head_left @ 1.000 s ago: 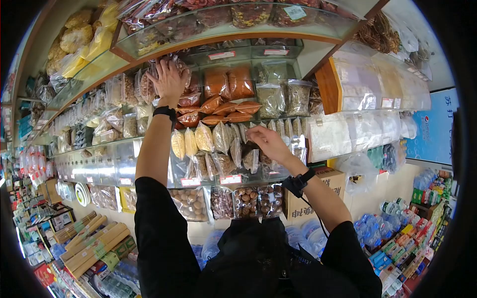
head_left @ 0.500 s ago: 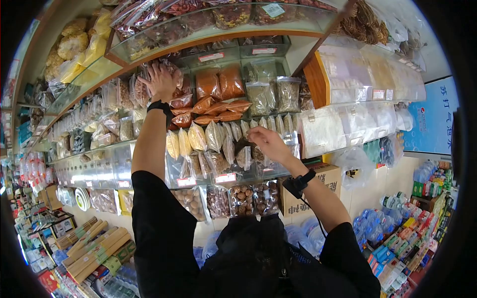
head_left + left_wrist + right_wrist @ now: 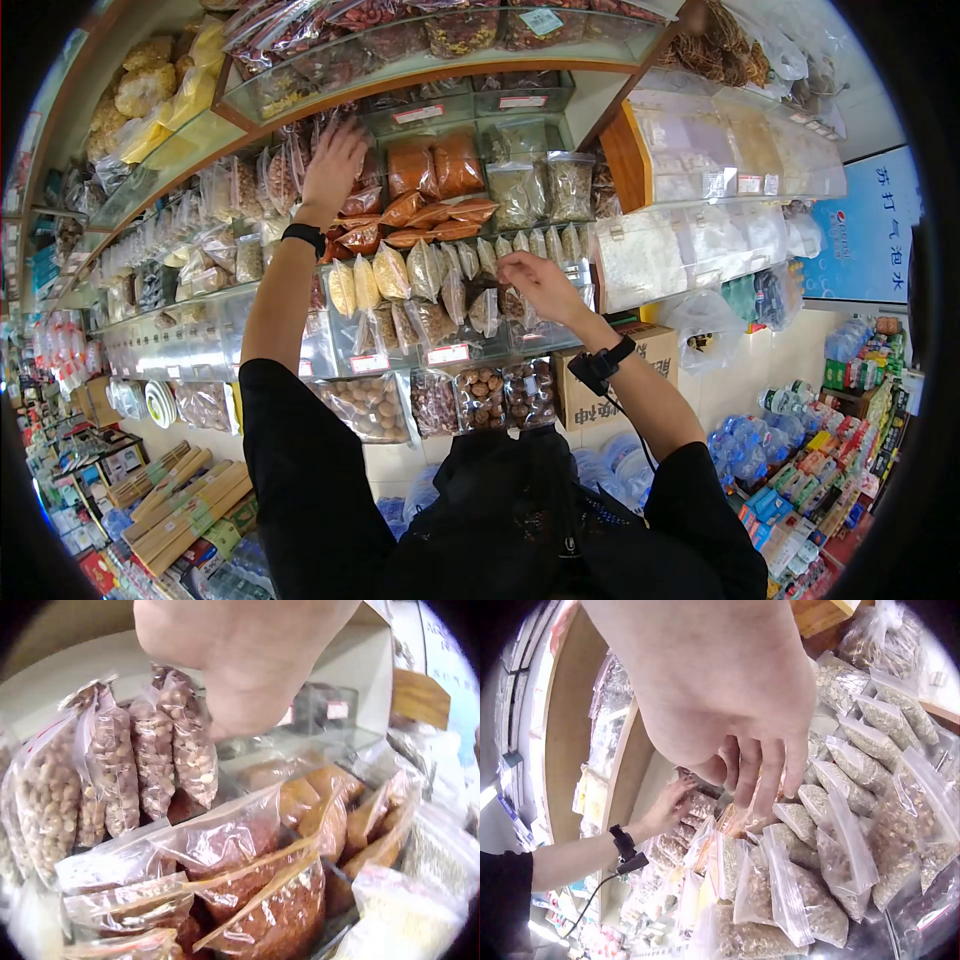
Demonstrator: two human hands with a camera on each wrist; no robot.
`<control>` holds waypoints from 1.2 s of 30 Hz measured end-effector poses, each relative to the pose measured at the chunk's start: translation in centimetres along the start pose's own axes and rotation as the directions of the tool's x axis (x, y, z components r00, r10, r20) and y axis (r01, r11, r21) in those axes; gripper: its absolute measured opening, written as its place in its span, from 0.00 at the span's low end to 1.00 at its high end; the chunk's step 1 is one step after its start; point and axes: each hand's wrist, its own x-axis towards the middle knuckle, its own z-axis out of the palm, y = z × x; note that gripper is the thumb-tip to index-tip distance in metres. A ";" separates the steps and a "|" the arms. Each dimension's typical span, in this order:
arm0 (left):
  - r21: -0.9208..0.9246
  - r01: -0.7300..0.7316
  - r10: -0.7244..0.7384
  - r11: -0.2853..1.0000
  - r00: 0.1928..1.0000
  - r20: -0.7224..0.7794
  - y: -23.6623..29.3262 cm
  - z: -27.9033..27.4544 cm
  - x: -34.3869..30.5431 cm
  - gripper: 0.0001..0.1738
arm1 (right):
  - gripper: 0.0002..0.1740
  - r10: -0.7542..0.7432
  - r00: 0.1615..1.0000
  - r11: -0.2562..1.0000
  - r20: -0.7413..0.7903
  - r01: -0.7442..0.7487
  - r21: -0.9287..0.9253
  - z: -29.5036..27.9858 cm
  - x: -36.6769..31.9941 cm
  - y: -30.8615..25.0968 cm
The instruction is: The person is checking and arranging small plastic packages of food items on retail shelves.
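Note:
My left hand [image 3: 335, 168] reaches to the back of the shelf, over upright clear bags of brown nuts or beans [image 3: 114, 761]. In the left wrist view, its heel and thumb side hang right beside the rightmost of these bags, and its fingertips are hidden. Bags of red powder [image 3: 274, 919] lie just in front of that hand. My right hand [image 3: 545, 288] hovers with loosely bent fingers over a row of small zip bags of pale seeds [image 3: 859, 761]. Nothing shows in its grasp. Bags of yellow grains [image 3: 391, 272] stand to its left.
A glass-fronted upper shelf [image 3: 450, 50] with bags of dried red goods overhangs the left hand. To the right are a wooden-sided bin [image 3: 628, 155] and white covered bins [image 3: 650, 255]. Below stand bags of walnuts [image 3: 480, 400] and a cardboard box [image 3: 620, 375].
My left hand's spread fingers have come closer together, and it has shifted slightly right over the nut bags. The right hand stays nearly still above the seed bags. The head view has turned slightly.

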 end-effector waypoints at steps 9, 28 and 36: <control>-0.098 0.239 -0.230 0.966 0.969 0.094 1.3 1.6 -0.6 0.28 | 0.13 -0.007 1.000 1.000 0.005 0.007 0.030 0.3 -0.5 1.1; -0.170 0.257 -0.253 0.951 0.966 0.047 1.5 0.6 -0.7 0.20 | 0.14 0.035 0.994 0.999 -0.100 -0.039 -0.035 -2.0 -4.7 3.0; -0.289 0.215 -0.241 0.933 0.969 -0.059 2.2 -3.9 -2.9 0.25 | 0.16 -0.007 0.992 1.000 -0.124 0.004 -0.020 -1.8 -4.1 2.8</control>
